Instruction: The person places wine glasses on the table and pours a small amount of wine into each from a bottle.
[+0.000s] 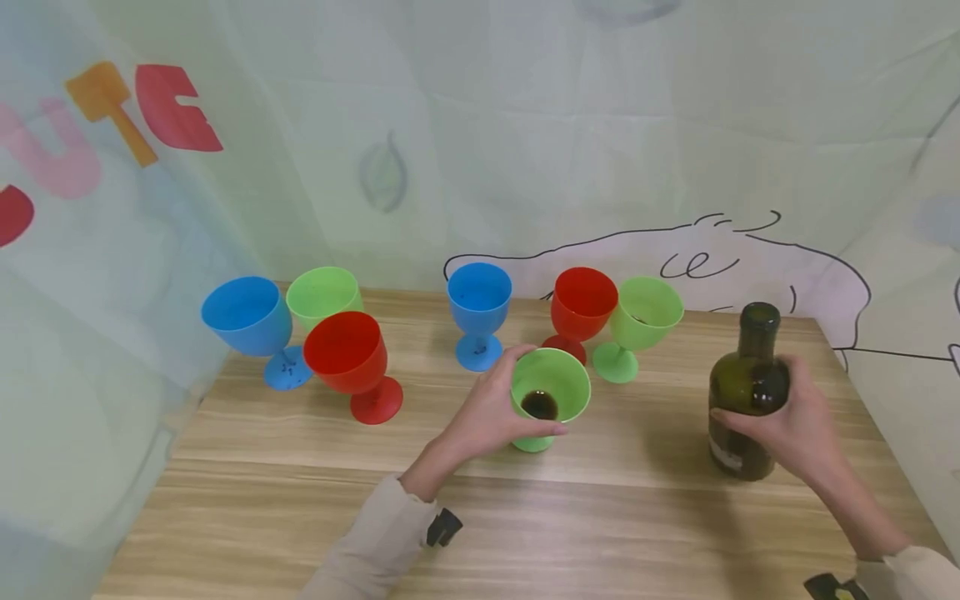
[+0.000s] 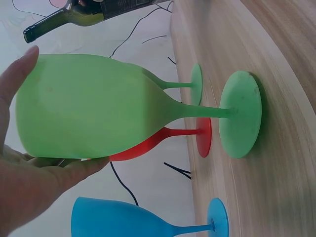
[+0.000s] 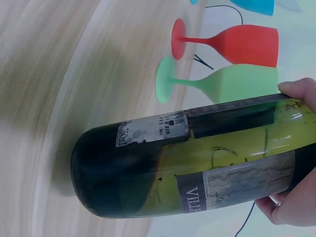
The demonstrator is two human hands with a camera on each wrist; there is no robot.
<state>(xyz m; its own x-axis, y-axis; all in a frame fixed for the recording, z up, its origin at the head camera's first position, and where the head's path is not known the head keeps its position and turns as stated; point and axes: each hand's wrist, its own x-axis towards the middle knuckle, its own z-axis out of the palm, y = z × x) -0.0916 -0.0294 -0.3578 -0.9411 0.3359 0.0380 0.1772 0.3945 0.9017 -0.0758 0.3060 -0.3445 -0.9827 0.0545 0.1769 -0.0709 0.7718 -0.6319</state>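
My left hand (image 1: 491, 408) holds a green goblet (image 1: 576, 385) by its bowl, thumb on one side and fingers on the other. A little dark liquid (image 1: 539, 405) lies in the bottom of that goblet, and its foot (image 2: 240, 114) is at the tabletop. On the right side, my right hand (image 1: 802, 421) grips a dark green wine bottle (image 1: 738, 446) around its upper body. The bottle is near upright, uncorked, and partly filled with dark liquid, as the right wrist view shows. Whether its base touches the table, I cannot tell.
Behind the held goblet stand a blue goblet (image 1: 480, 304), a red goblet (image 1: 581, 304) and another green goblet (image 1: 645, 317). At the left are a blue goblet (image 1: 251, 321), a green goblet (image 1: 324, 293) and a red goblet (image 1: 347, 358). A printed cloth (image 1: 510, 167) hangs behind the wooden table (image 1: 300, 492).
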